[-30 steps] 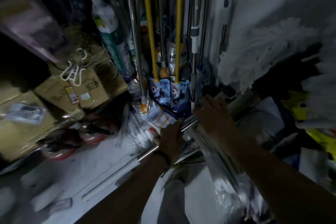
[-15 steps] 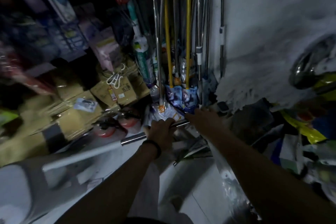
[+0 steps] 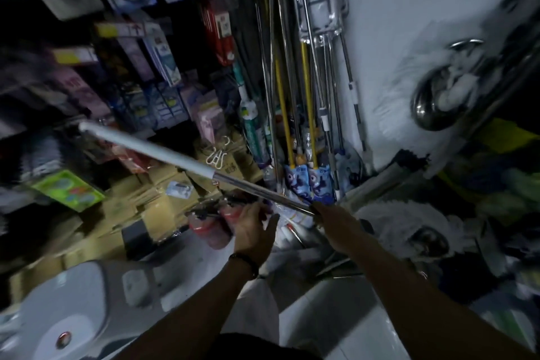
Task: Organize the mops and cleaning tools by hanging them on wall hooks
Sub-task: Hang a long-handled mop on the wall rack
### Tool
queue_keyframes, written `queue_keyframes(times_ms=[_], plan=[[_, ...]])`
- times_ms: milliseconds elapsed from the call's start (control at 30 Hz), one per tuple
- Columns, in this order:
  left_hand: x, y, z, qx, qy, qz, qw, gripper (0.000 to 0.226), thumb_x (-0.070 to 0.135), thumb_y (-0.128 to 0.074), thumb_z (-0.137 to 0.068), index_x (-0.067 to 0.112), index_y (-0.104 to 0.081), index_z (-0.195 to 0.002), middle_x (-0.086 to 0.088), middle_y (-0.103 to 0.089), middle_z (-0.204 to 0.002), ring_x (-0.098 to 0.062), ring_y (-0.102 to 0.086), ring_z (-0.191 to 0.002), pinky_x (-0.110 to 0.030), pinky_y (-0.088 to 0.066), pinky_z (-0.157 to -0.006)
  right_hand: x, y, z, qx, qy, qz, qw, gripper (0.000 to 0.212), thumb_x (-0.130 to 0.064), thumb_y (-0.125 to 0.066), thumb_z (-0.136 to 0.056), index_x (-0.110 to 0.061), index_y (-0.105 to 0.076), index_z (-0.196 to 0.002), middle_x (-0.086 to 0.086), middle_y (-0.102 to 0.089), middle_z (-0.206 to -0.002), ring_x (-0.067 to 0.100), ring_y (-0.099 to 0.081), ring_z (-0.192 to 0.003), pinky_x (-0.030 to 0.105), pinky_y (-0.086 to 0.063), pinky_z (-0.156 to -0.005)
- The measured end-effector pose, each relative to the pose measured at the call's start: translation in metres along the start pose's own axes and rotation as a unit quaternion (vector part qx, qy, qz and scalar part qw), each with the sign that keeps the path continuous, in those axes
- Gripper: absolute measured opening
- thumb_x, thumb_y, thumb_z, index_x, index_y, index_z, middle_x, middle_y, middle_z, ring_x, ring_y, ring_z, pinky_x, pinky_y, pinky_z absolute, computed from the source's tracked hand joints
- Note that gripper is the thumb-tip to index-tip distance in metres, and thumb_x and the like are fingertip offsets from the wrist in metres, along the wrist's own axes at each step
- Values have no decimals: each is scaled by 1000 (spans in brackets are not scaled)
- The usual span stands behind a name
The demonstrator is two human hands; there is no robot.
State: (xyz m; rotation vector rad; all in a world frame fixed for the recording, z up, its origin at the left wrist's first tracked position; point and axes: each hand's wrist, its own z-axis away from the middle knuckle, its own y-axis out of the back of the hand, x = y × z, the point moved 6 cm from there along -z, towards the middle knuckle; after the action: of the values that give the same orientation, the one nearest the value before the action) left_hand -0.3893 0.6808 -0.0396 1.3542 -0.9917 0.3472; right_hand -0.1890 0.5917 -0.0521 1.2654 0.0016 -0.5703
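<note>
A mop pole (image 3: 181, 161) with a white grip at its far left end and a bare metal shaft slants up to the left across the middle. My right hand (image 3: 336, 223) is closed around its lower metal end. Just below the shaft, my left hand (image 3: 252, 228) has its fingers spread and holds nothing. Behind them, several mops hang upright against the white wall, two with yellow handles (image 3: 305, 96) and blue packaged heads (image 3: 309, 184). A fluffy white mop head (image 3: 409, 82) spreads over the wall at the right. The pole's own head is hidden.
Stacked cardboard boxes (image 3: 146, 202) and shelves of packaged goods (image 3: 140, 67) fill the left side. Two red fire extinguishers (image 3: 210, 231) lie near my left hand. A white rounded appliance (image 3: 67, 301) sits bottom left. Bagged mop heads and clutter (image 3: 423, 240) crowd the right.
The pole's white end has swung up from near the floor. My left hand has let go of the shaft and opened. The view has tilted upward.
</note>
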Motion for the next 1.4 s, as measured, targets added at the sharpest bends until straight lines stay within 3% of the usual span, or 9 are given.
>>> queue_keyframes(times_ms=[100, 233, 333, 467, 700, 833, 1033, 1200, 1400], plan=[[7, -2, -4, -56, 150, 138, 977, 49, 69, -61, -84, 25, -57, -104, 0, -72, -93, -21, -71, -83, -50, -61, -76, 3, 7, 14, 21, 11, -69, 997, 28, -20, -48, -108, -16, -57, -134, 13, -71, -114, 34, -70, -103, 40, -52, -82], [57, 0, -21, -70, 171, 352, 918, 26, 32, -54, -106, 11, -52, -121, -15, -72, -113, -32, -74, -99, -56, -61, -87, 8, 12, 29, 40, -9, -137, 990, 32, -17, -47, -110, -11, -56, -139, 15, -70, -120, 27, -69, -105, 34, -54, -86], [89, 4, -28, -78, 171, 455, 870, 30, 25, -52, -108, 2, -52, -125, -22, -71, -118, -42, -72, -105, -61, -61, -84, 9, 29, 41, 62, -19, -183, 981, 26, -17, -44, -112, -6, -61, -128, 3, -65, -108, 0, -57, -79, 3, -46, -67], [137, 18, -39, -87, 94, 456, 880, 21, 25, -51, -108, 5, -51, -116, -15, -76, -108, -38, -76, -95, -57, -63, -69, 20, 45, 53, 88, 5, -238, 967, 26, -9, -48, -109, -20, -57, -130, -5, -60, -100, 7, -56, -84, 25, -49, -79], [243, 38, -66, -93, -15, 414, 906, 15, 21, -63, -103, 35, -58, -97, -21, -65, -85, -32, -73, -81, -71, -56, -71, 25, 116, 64, 133, 16, -297, 945, 18, -22, -48, -110, -37, -55, -104, -4, -58, -81, 1, -52, -67, 25, -40, -65], [294, 43, -88, -107, -81, 383, 914, 18, 37, -72, -94, 31, -55, -97, -26, -42, -78, -35, -61, -72, -77, -53, -74, 20, 203, 80, 256, 52, -358, 896, 25, -14, -60, -104, -34, -63, -119, -17, -74, -106, -5, -69, -98, 24, -56, -84], [374, 49, -109, -140, -204, 374, 894, 9, 18, -71, -96, 22, -63, -96, 10, -56, -60, -6, -51, -57, -24, -44, -57, -7, 382, 118, 513, 93, -291, 802, 53, -32, -66, -100, -44, -47, -149, -15, -64, -126, -1, -63, -116, 28, -54, -97], [429, 41, -135, -239, -219, 338, 884, 21, 20, -79, -90, 30, -72, -106, -10, -75, -75, -25, -70, -67, -34, -54, -60, -30, 495, 132, 580, 63, -193, 789, 87, -35, -70, -98, -66, -13, -156, -14, -64, -122, 2, -66, -98, 31, -58, -91], [496, 43, -190, -235, -291, 288, 881, 21, 33, -85, -82, 42, -75, -98, 10, -78, -75, 2, -73, -75, -15, -54, -73, -27, 573, 126, 632, 11, -146, 761, 87, -28, -64, -103, -65, -7, -156, -15, -64, -113, 6, -63, -98, 31, -56, -95]])
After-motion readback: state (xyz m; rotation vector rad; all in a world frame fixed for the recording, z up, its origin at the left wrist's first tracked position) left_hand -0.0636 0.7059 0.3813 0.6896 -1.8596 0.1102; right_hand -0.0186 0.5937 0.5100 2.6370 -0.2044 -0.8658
